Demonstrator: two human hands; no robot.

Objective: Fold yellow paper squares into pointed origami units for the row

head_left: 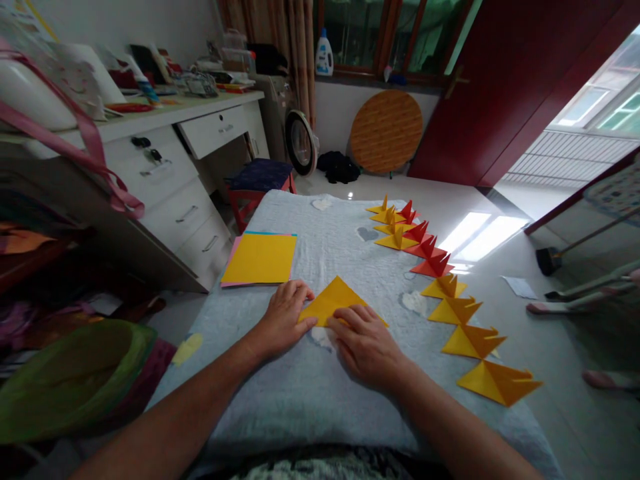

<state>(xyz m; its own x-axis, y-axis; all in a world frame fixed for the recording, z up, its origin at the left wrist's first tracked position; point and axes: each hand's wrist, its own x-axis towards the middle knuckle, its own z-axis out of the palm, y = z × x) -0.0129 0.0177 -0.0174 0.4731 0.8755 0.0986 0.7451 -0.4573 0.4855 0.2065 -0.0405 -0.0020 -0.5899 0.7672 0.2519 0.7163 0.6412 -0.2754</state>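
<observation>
A yellow sheet of origami paper [334,297], folded into a triangle with its point away from me, lies on the cloth-covered table. My left hand [286,313] is at its left corner, fingers curled and thumb along the near edge, pinching the paper there. My right hand [367,339] rests on the triangle's right half, its fingers laid over the near edge and its thumb hidden. Left of the triangle is a stack of square paper [260,259], yellow on top with pink and blue edges showing. Folded yellow paper pieces [470,339] and red ones [433,260] line the right side.
The table's light blue cloth [280,400] has heart patches. A stool [263,175] stands beyond its far left corner, near a white desk [165,193]. A green basket [75,380] sits at lower left. Another person's feet [550,308] show on the floor at right.
</observation>
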